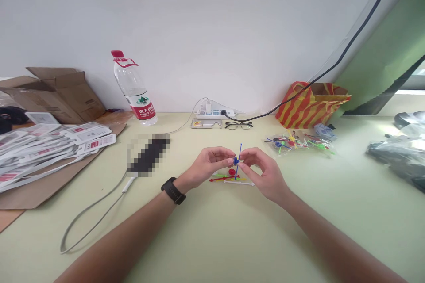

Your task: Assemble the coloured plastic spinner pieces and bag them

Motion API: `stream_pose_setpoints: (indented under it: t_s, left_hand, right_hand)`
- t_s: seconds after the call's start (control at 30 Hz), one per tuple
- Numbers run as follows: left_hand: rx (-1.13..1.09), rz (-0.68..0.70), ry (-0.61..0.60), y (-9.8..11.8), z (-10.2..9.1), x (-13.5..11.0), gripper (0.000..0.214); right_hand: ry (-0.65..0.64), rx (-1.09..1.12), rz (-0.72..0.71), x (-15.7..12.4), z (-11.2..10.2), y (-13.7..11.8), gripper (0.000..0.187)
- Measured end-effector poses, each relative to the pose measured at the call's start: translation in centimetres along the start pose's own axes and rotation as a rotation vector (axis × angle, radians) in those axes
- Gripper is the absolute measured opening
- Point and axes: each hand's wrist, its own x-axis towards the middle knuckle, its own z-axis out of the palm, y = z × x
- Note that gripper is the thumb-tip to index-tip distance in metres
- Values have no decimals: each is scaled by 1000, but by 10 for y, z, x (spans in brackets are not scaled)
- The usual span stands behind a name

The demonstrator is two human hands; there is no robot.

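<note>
My left hand (215, 163) pinches a small blue plastic piece (236, 160) between thumb and fingertips. My right hand (264, 172) pinches a thin blue plastic stick (240, 148), which stands nearly upright and meets the small piece between my two hands. Whether the stick passes through the piece or lies against it, I cannot tell. On the table just beneath my fingers are a red arrow-tipped stick (217, 179), a white stick (244, 183), a round red piece (231, 171) and some yellow and green parts, partly hidden.
A clear bag of coloured parts (288, 143) lies to the right, before a striped bag (303, 106). Glasses (239, 125) and a power strip (217, 112) are at the back. Leftward stand a bottle (133, 88), a blurred-out dark object (149, 157) with a cable, and piled white tags (49, 146).
</note>
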Motion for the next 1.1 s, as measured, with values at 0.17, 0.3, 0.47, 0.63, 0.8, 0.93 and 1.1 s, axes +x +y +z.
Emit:
stream_pose_setpoints:
  t_s: [0.17,0.3,0.47,0.63,0.8,0.93,1.1]
  left_hand:
    - [19,9,8,0,-4,0,28]
    - [25,1,25,-1,-7,0,26]
    - [13,-3,39,-1,-7,0,26]
    - [19,-2,32,0,-5,0,25]
    - [6,-13,-6,4,0,-1,26]
    - [-6,-28,-56,4,3,-2,26]
    - [-29,-63,-44,0,3,-2,29]
  right_hand:
    - [-10,-312,-211,-3,-7,1,44]
    - [-45,-299,-197,-2,-18,4,21]
    - [6,-162,-147,1,-21,2,51]
    - [70,-146,-89,1,-10,-3,26]
    - [16,-93,-39,-1,-6,-4,12]
    - [-33,-94,-17,-2,-5,-4,10]
    - [-60,-79,31,-2,-2,-5,9]
